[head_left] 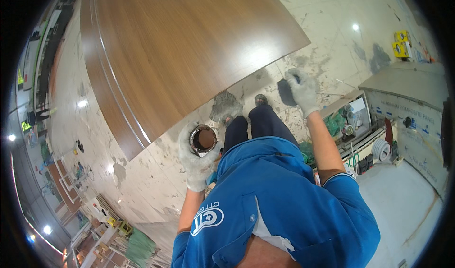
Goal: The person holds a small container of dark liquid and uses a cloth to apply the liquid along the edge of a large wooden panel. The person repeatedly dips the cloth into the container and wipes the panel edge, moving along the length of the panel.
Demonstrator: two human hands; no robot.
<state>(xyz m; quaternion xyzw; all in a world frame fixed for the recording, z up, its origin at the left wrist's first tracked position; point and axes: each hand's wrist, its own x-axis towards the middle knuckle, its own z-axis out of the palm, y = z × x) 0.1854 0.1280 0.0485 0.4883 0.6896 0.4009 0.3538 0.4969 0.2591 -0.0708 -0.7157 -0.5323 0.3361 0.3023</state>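
Left hand [196, 159], gloved, grips open tin [204, 139] of brown finish at waist height, beside wood-grain panel [180, 50] edge. Right hand [301, 90], gloved, clenched on dark pad [286, 91], off panel. Advisable: keep tin level, load pad sparingly, wipe along grain.

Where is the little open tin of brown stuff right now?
The tin sits in the gloved left hand, low in the head view, just off the near corner of the wooden panel.

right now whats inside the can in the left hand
The open can in the gloved left hand holds a brown liquid, with a darker ring round the inner wall. How deep it goes cannot be seen, and the glove covers the can's outside and bottom.
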